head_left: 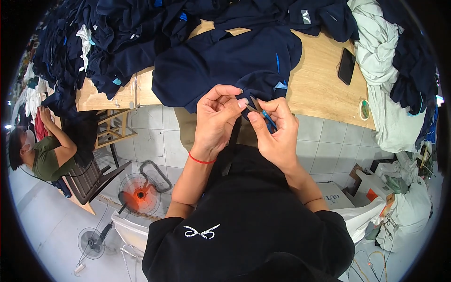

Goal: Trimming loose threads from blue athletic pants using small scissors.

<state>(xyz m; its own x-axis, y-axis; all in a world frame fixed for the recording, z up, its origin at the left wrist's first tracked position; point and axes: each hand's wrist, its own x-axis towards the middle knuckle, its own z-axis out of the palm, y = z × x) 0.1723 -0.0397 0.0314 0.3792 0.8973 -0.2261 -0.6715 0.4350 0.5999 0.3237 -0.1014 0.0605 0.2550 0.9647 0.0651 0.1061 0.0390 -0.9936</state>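
Observation:
My left hand is closed in a pinch at the near edge of a navy garment. What lies between its thumb and forefinger is too small to make out. Close beside it, my right hand grips small thread snips with blue handles. Their metal blades point up and left, toward the left fingertips. The garment lies spread over the table's front edge, with light-blue trim showing near the right fingers.
Piles of navy garments cover the back of the wooden table. A black phone and pale cloth lie at right. A seated person works at far left, near a chair and floor fans. Boxes stand at lower right.

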